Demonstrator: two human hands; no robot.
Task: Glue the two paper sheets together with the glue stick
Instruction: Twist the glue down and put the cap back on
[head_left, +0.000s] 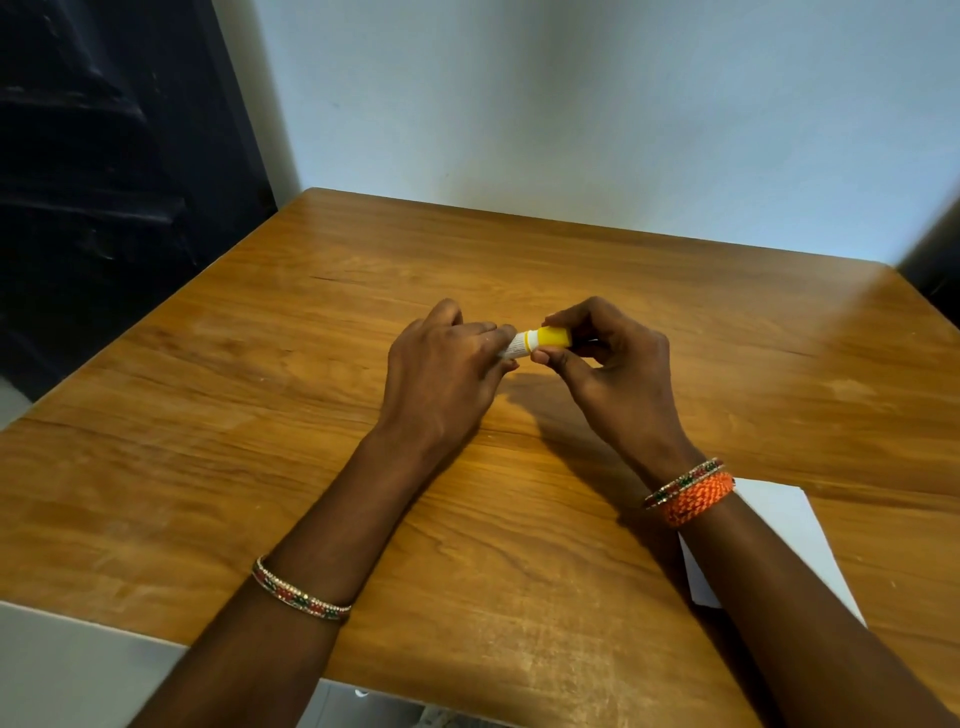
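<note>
Glue stick (524, 343) sits mid-frame, left hand (441, 364) closed round its white barrel while right hand (613, 364) pinches the yellow cap (553, 336), likely to uncap it. Paper (779, 525) waits lower right on the desk (208, 415).

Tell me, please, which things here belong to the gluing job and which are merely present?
Part of the job:
- glue stick, held by the left hand
- its yellow cap, gripped by the right hand
- white paper, partly under the right forearm

Just there:
- wooden table
- bangles
- orange wristband

yellow cap (554, 336), white paper (779, 525), orange wristband (698, 499)
</note>
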